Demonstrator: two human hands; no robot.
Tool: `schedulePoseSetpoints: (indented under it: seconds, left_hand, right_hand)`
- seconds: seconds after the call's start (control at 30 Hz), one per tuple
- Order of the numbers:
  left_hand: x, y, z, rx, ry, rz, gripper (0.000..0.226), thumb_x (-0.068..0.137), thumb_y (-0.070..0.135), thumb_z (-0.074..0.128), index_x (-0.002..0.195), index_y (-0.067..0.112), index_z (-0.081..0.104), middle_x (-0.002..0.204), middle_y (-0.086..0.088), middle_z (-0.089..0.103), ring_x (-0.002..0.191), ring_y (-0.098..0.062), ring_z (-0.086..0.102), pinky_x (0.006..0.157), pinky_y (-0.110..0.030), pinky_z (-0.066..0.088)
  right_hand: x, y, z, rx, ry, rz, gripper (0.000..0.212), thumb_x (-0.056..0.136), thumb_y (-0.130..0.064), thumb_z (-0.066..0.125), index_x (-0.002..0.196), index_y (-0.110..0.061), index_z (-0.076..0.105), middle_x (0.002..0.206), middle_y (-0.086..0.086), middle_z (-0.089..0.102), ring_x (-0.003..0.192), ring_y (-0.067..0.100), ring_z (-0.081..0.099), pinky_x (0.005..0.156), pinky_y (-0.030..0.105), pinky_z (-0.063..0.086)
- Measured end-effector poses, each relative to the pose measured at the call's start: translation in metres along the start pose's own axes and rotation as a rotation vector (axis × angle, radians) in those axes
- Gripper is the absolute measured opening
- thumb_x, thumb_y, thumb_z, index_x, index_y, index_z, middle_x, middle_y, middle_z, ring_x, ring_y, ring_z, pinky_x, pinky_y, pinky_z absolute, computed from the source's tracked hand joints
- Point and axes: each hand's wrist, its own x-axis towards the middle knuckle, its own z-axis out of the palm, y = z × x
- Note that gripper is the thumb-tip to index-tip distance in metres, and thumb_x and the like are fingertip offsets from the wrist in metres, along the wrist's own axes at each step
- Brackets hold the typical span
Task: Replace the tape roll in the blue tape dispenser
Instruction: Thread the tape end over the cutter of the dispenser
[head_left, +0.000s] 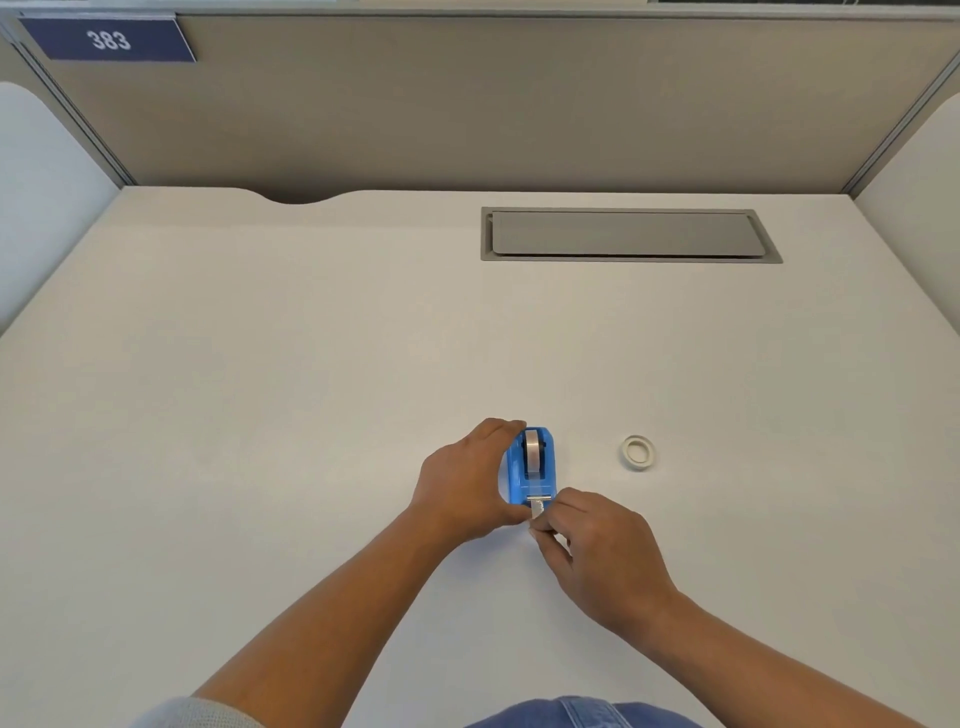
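A person's right hand (597, 551) pinches the free tape end (538, 512) at the near, cutter end of the blue tape dispenser (530, 470), fingers closed on the strip, while the left hand (467, 480) wraps the dispenser's left flank and pins it to the white counter (260, 415). A tape roll (533, 451) sits on the hub; it appears to be seated fully, though the angle makes that hard to confirm. A second roll (638, 453) lies flat on the counter, well apart to the right. The step seems to be drawing the strip over the blade: best done with a straight, level pull toward the body, the bracing hand firm so the dispenser cannot slide or tip.
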Motion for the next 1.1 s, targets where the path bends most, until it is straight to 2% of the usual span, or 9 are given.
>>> schedulePoseSetpoints:
  seconds: [0.13,0.27,0.4,0.57,0.8,1.0,1.1]
  left_hand:
    - [-0.002,-0.005,-0.001,0.036,-0.009,0.048,0.098,0.068,0.055,0.080,0.149,0.035,0.029,0.150,0.018,0.041,0.116,-0.009,0.060,0.091,-0.027,0.050]
    - [-0.003,-0.006,0.001,0.015,0.012,0.042,0.096,0.069,0.055,0.079,0.148,0.036,0.029,0.150,0.020,0.042,0.118,-0.008,0.059,0.091,-0.026,0.050]
    - [-0.003,-0.006,0.002,0.019,0.023,0.042,0.097,0.068,0.055,0.080,0.148,0.036,0.030,0.149,0.020,0.043,0.117,-0.007,0.060,0.089,-0.024,0.048]
    - [-0.002,-0.006,0.002,0.010,0.027,0.039,0.096,0.067,0.057,0.079,0.148,0.036,0.032,0.147,0.020,0.044,0.116,-0.007,0.061,0.089,-0.024,0.049]
    - [-0.002,-0.005,0.003,0.005,0.033,0.039,0.095,0.068,0.055,0.079,0.148,0.036,0.032,0.148,0.020,0.044,0.115,-0.007,0.061,0.088,-0.024,0.048]
    - [-0.002,-0.005,0.004,0.004,0.033,0.037,0.096,0.068,0.056,0.079,0.148,0.036,0.031,0.149,0.020,0.043,0.117,-0.008,0.060,0.091,-0.026,0.049]
    - [-0.002,-0.005,0.005,0.004,0.032,0.035,0.096,0.068,0.057,0.079,0.148,0.037,0.030,0.149,0.020,0.043,0.118,-0.007,0.059,0.093,-0.026,0.049]
  right_hand:
    - [0.000,0.002,0.001,-0.001,0.006,-0.007,0.007,0.077,-0.024,0.080,0.080,-0.022,0.074,0.072,-0.006,0.071,0.060,0.009,0.064,0.055,0.012,0.039]
    - [-0.002,0.005,0.005,0.002,-0.001,-0.014,0.006,0.078,-0.025,0.078,0.082,-0.022,0.074,0.074,-0.006,0.072,0.062,0.009,0.064,0.053,0.017,0.049]
    - [-0.002,0.007,0.012,-0.010,0.001,-0.007,0.006,0.078,-0.025,0.078,0.081,-0.022,0.074,0.073,-0.007,0.072,0.061,0.008,0.064,0.055,0.012,0.042]
    - [0.001,0.011,0.019,-0.011,0.034,-0.012,0.007,0.077,-0.023,0.079,0.081,-0.020,0.074,0.072,-0.005,0.072,0.061,0.012,0.065,0.049,0.023,0.055]
    - [0.007,0.015,0.024,-0.099,0.111,-0.100,0.008,0.072,-0.019,0.081,0.074,-0.017,0.074,0.065,-0.002,0.068,0.053,0.017,0.061,0.043,0.024,0.046]
    - [0.002,0.018,0.029,-0.137,0.147,-0.104,0.014,0.076,-0.022,0.080,0.088,-0.016,0.076,0.069,0.001,0.072,0.052,0.017,0.063,0.044,0.029,0.052]
    - [0.000,0.017,0.028,-0.145,0.136,-0.117,0.019,0.077,-0.025,0.080,0.092,-0.016,0.076,0.072,0.001,0.073,0.053,0.016,0.064,0.045,0.027,0.053]
